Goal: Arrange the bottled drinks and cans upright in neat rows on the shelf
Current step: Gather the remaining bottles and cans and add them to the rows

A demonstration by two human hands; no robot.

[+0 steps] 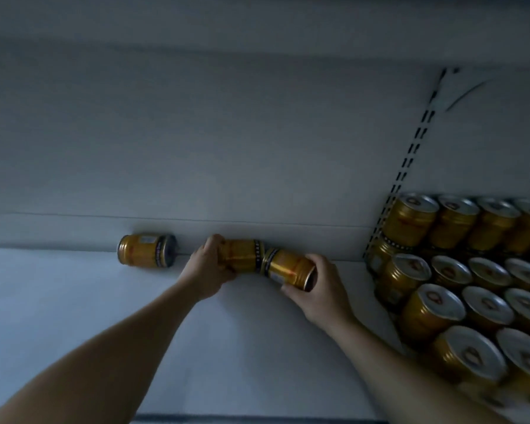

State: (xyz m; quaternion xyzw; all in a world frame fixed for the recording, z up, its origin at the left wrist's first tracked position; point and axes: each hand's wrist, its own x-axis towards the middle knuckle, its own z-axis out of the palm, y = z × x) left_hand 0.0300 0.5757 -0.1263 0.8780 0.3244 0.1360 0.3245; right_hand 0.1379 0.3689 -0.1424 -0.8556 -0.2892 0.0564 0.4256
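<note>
Three gold cans lie on their sides along the back of a white shelf (74,301). My left hand (207,270) grips the middle can (242,255), fingers curled over its left end. My right hand (318,289) grips the right can (285,266) from its right end; this can tilts and touches the middle one. A third gold can (147,250) lies alone to the left against the back wall, untouched.
Several upright gold cans (459,286) with silver lids stand in neat rows at the right, some stacked in two tiers. A slotted shelf upright (410,160) runs up the back wall beside them. An upper shelf hangs overhead.
</note>
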